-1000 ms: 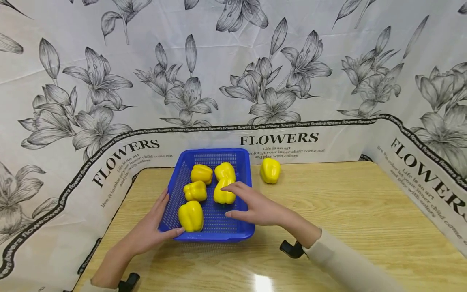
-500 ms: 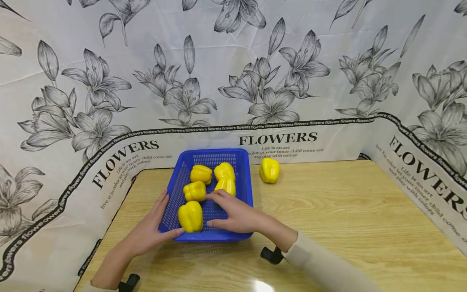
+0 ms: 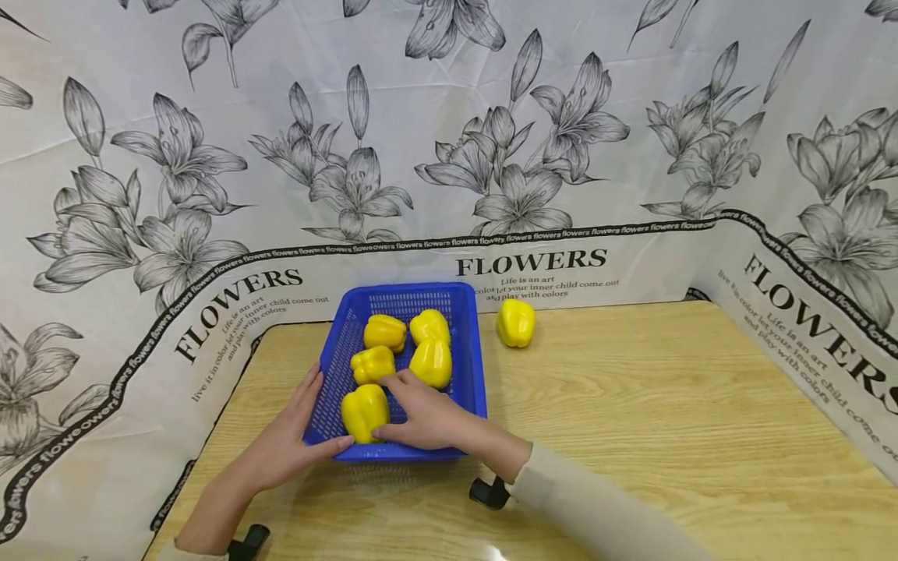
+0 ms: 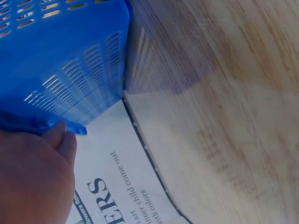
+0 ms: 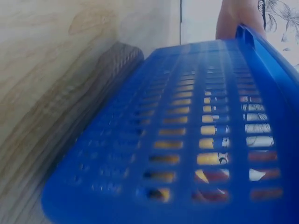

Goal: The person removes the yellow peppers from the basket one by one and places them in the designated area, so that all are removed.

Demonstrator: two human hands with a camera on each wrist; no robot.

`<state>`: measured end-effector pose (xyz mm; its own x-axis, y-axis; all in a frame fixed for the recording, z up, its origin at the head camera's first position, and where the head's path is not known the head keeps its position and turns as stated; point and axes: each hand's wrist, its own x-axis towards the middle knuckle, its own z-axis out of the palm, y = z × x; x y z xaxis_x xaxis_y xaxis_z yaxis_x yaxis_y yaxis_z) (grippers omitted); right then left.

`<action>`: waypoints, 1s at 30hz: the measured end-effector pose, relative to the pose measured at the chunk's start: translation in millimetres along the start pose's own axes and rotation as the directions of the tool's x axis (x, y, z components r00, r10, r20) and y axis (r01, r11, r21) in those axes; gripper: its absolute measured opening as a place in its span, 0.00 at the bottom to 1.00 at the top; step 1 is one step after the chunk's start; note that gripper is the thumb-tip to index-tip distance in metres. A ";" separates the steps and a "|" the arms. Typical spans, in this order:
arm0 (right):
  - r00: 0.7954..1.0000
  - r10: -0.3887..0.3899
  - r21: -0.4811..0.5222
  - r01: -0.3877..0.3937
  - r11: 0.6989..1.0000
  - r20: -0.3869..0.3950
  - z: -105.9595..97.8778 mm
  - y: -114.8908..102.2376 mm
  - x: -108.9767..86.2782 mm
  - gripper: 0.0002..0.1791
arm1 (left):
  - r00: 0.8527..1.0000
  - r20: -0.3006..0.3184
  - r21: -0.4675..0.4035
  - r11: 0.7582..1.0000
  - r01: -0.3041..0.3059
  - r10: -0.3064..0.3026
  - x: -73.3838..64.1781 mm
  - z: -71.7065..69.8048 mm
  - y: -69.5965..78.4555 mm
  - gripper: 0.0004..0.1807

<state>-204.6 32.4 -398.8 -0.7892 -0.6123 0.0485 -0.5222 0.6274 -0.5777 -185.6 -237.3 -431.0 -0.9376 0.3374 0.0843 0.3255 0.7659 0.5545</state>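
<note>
a: hands 1st. how do we see 'em posed?

b: we've got the left hand (image 3: 284, 442) at the near-left corner of the blue basket (image 3: 468, 358), fingers up along the left rim, thumb over the near rim, so it's holding that corner. the l. wrist view shows fingertips on the rim too.

a: & the right hand (image 3: 429, 417)?

b: we see its forearm come in from lower right, over the basket's right side. thumb & fingers are spread, w/ the thumb at the lower right of the near-left pepper (image 3: 363, 411) & fingertips btwn it & the mid-left pepper (image 3: 372, 365). can't tell if they touch either.

a: count?

b: 6 yellow peppers tot. we have 5 in the basket: those 2, the far-left pepper (image 3: 384, 333), then the far-right pepper (image 3: 429, 325) & near-right pepper (image 3: 431, 365), close together. no. 6, the outside pepper (image 3: 515, 323), sits on the wooden table (image 3: 631, 382), right of the basket, nr the flowered cloth (image 3: 393, 195).

a: anything else x2?

b: 2 black wrist mounts, 1 at the right wrist (image 3: 489, 492), 1 at the left (image 3: 249, 542). & just 1 basket, w/ yellow showing thru its slots in our r. wrist view.
</note>
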 end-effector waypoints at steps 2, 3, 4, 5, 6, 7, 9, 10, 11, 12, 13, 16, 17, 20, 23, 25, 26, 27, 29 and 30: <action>1.000 0.023 -0.018 -0.023 1.000 -0.008 2.9 -4.0 3.9 0.41 | 1.000 -0.002 0.007 1.000 -0.004 0.004 0.2 -0.2 -0.2 0.61; 0.999 0.033 -0.024 -0.034 0.999 -0.013 4.3 -5.9 5.7 0.41 | 1.000 -0.003 0.010 1.000 -0.006 0.006 0.4 -0.2 -0.4 0.61; 0.999 0.042 -0.032 -0.042 0.999 -0.017 5.7 -7.7 7.5 0.41 | 1.000 -0.004 0.012 1.000 -0.010 0.010 0.4 -0.3 -0.3 0.61; 0.999 0.051 -0.037 -0.052 0.998 -0.020 7.0 -9.4 9.1 0.41 | 1.000 -0.003 0.013 1.000 -0.013 0.013 0.3 -0.3 -0.3 0.61; 0.998 0.062 -0.041 -0.063 0.997 -0.020 8.0 -11.1 10.5 0.42 | 1.000 -0.002 0.013 1.000 -0.015 0.015 0.3 -0.3 0.0 0.61; 0.997 0.073 -0.044 -0.073 0.996 -0.019 9.2 -12.5 12.0 0.42 | 1.000 -0.002 0.011 1.000 -0.017 0.017 0.3 -0.3 0.2 0.61; 0.996 0.093 -0.045 -0.094 0.995 -0.013 11.3 -14.9 14.6 0.43 | 1.000 0.002 0.007 1.000 -0.017 0.017 0.3 0.0 0.7 0.61; 0.995 0.100 -0.050 -0.100 0.994 -0.011 12.1 -16.0 15.9 0.43 | 1.000 0.002 0.004 1.000 -0.018 0.018 0.2 0.0 1.1 0.61; 0.995 0.103 -0.058 -0.104 0.993 -0.009 12.8 -17.0 17.3 0.43 | 1.000 0.004 0.002 1.000 -0.017 0.017 0.2 0.1 1.5 0.61; 0.994 0.106 -0.068 -0.106 0.992 -0.006 13.3 -18.0 18.7 0.43 | 1.000 0.004 0.000 1.000 -0.018 0.018 0.0 0.2 1.8 0.61; 0.994 0.106 -0.080 -0.106 0.991 -0.006 14.2 -18.7 20.2 0.43 | 1.000 0.004 0.001 1.000 -0.017 0.017 -0.2 0.3 1.6 0.61; 0.993 0.114 -0.120 -0.114 0.986 -0.005 16.8 -20.7 25.0 0.42 | 1.000 -0.001 -0.002 1.000 -0.021 0.021 -1.2 0.4 0.9 0.61; 0.993 0.118 -0.134 -0.118 0.984 -0.003 17.8 -21.0 26.4 0.42 | 1.000 -0.001 0.000 1.000 -0.023 0.023 -1.3 0.8 0.8 0.61; 0.990 0.144 -0.170 -0.143 0.975 -0.001 19.5 -23.8 29.5 0.40 | 1.000 -0.003 0.007 1.000 -0.028 0.028 -1.1 0.6 1.5 0.61; 0.985 0.172 -0.189 -0.168 0.967 0.001 21.4 -27.0 31.9 0.40 | 1.000 -0.001 0.011 1.000 -0.028 0.028 -0.7 0.2 1.9 0.61; 0.982 0.189 -0.193 -0.185 0.964 0.002 23.3 -28.5 33.4 0.40 | 1.000 0.000 0.010 1.000 -0.027 0.027 -0.5 0.2 0.7 0.62; 0.980 0.197 -0.192 -0.193 0.962 0.000 24.3 -29.0 34.3 0.41 | 1.000 0.000 0.009 1.000 -0.027 0.027 -0.5 0.4 0.1 0.62; 0.979 0.202 -0.193 -0.199 0.961 -0.003 25.4 -29.3 35.2 0.41 | 1.000 -0.001 0.008 1.000 -0.027 0.027 -0.5 0.4 -0.3 0.62; 0.978 0.209 -0.198 -0.208 0.958 -0.017 27.2 -29.8 36.6 0.41 | 1.000 -0.004 0.009 0.999 -0.030 0.030 -0.7 0.5 -0.9 0.62; 0.978 0.208 -0.199 -0.208 0.958 -0.024 27.9 -30.0 37.1 0.41 | 0.999 -0.007 0.010 0.999 -0.035 0.035 -0.9 0.4 -0.8 0.62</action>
<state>-209.2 -22.6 -402.4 -0.8880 -0.4568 -0.0528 -0.4001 0.8240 -0.4012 -185.0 -238.0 -431.9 -0.9264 0.3603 0.1092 0.3592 0.7590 0.5431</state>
